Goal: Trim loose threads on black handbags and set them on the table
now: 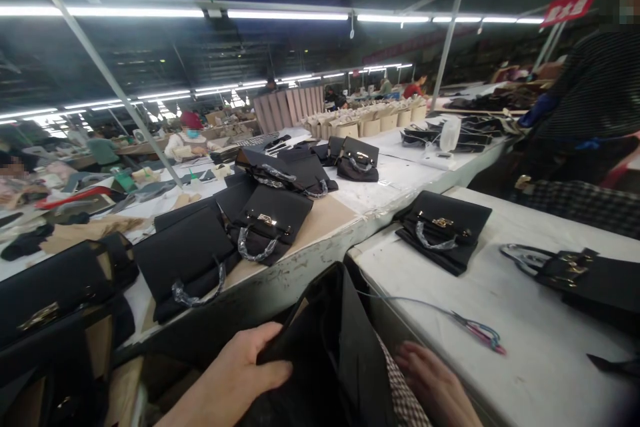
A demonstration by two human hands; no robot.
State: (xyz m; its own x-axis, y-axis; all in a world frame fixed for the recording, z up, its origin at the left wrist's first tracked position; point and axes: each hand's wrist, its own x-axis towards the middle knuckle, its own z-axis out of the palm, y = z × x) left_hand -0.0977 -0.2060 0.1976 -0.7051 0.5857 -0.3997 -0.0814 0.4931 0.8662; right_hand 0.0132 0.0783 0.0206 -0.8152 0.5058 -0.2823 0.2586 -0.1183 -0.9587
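Note:
A black handbag hangs close to my body, its top gaping and its dark inside showing. My left hand grips its left side, with the thumb lying over the black material and part of the fingers hidden. To the right of the bag, my right hand has its fingers stretched out and slightly blurred. A checked cloth shows between the bag and that hand; whether the hand touches either I cannot tell. Blue-and-pink thread snips on a cord lie on the white table at the right.
Finished-looking black handbags with wrapped handles stand on the left bench. Another black handbag lies on the right table, with a further bag at its edge. Beige bags line the back. A person in dark clothes stands at right.

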